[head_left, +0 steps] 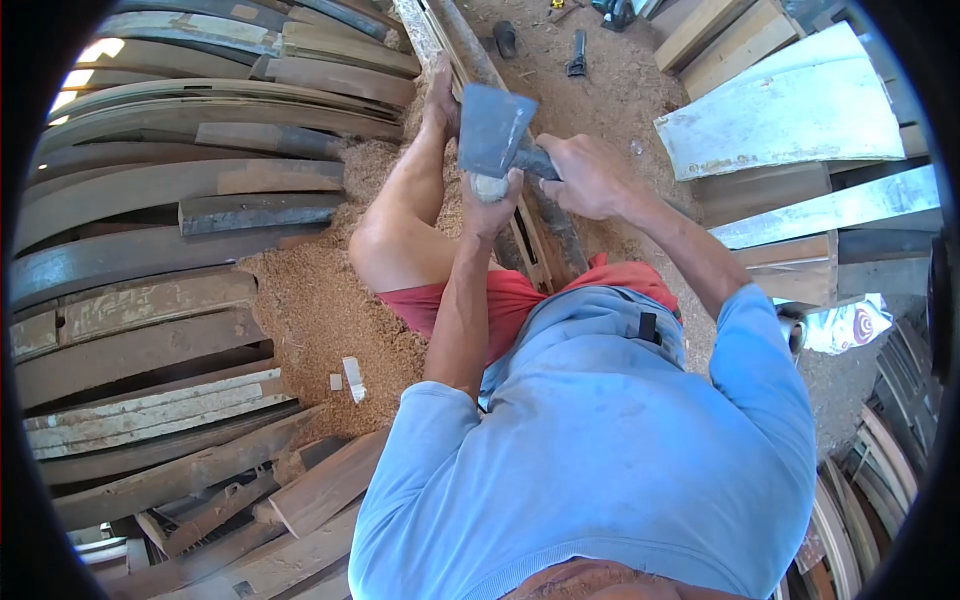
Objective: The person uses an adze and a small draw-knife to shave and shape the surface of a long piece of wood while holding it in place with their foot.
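My right hand is wrapped round the dark handle of a hatchet. Its broad grey blade is raised in front of me, above the long timber between my legs. Close below the blade, my left hand is closed on a pale, rounded piece. That piece sits right at the blade's lower edge; whether it is a stone or wood I cannot tell. The long wooden beam runs away from me beneath both hands, partly hidden by them. My bare foot rests against its left side.
Stacked curved boards fill the left. Sawdust covers the ground beside my leg. At the right lie planks and a white-painted panel. A dark tool and a small dark cup-shaped thing lie on the ground ahead.
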Action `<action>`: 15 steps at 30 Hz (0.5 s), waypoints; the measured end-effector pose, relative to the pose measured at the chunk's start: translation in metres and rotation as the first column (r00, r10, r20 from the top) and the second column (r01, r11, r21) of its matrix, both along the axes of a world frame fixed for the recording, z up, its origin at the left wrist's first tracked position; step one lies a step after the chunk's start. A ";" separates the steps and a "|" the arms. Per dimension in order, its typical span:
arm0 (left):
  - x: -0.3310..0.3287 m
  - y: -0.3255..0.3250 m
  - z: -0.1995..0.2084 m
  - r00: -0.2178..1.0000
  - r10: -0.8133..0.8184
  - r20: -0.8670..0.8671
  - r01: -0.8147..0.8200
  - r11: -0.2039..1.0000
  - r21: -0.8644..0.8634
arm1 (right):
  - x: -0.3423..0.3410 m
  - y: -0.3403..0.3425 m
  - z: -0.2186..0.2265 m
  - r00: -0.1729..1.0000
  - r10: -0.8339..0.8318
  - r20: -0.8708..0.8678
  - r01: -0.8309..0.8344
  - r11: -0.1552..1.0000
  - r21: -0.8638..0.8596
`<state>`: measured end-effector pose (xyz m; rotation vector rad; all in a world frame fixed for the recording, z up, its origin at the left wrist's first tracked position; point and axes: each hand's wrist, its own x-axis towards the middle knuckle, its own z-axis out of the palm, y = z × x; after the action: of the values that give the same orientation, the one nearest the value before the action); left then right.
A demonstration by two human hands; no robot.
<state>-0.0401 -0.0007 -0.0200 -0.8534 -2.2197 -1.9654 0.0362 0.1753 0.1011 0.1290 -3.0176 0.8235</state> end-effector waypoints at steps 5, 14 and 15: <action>-0.055 0.018 0.009 0.968 0.098 0.231 -0.094 0.995 -0.030 | 0.016 -0.006 0.011 0.994 -0.039 -0.099 -0.006 0.909 -0.418; 0.005 0.013 0.012 0.983 0.002 0.182 -0.005 1.000 0.016 | 0.041 0.018 0.081 0.902 -0.188 -0.388 -0.102 0.781 -0.616; 0.006 0.015 0.016 0.978 -0.013 0.206 0.004 0.999 0.044 | 0.041 0.019 0.088 0.871 -0.212 -0.443 -0.134 0.765 -0.630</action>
<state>-0.0337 0.0138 -0.0036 -0.6832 -2.2716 -2.1893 0.0776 0.1942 0.1896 0.2188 -2.1074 1.5033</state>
